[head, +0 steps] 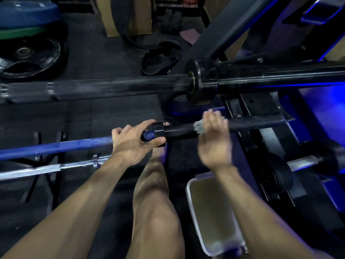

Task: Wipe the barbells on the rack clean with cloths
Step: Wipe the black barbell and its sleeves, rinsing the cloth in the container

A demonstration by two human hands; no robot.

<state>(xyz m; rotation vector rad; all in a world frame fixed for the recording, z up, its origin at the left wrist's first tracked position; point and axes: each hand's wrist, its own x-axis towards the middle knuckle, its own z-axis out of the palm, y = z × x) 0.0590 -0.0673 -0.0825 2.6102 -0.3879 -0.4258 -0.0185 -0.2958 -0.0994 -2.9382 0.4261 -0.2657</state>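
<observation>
A barbell with a blue sleeve (56, 147) and a black shaft (179, 130) lies across the rack at mid-height. My left hand (133, 140) grips it at the black collar where sleeve meets shaft. My right hand (214, 135), blurred by motion, is wrapped over the black shaft with a pale grey cloth (199, 128) bunched under its fingers. A thicker black barbell (115, 87) rests above on the rack. Below the blue sleeve lies a chrome bar (56, 168).
The black and blue rack frame (308, 113) fills the right side. A metal bin (211, 212) stands by my right forearm. Black weight plates (31, 57) and a blue and green plate stack (28, 21) lie at the upper left. My bare leg (155, 202) is below.
</observation>
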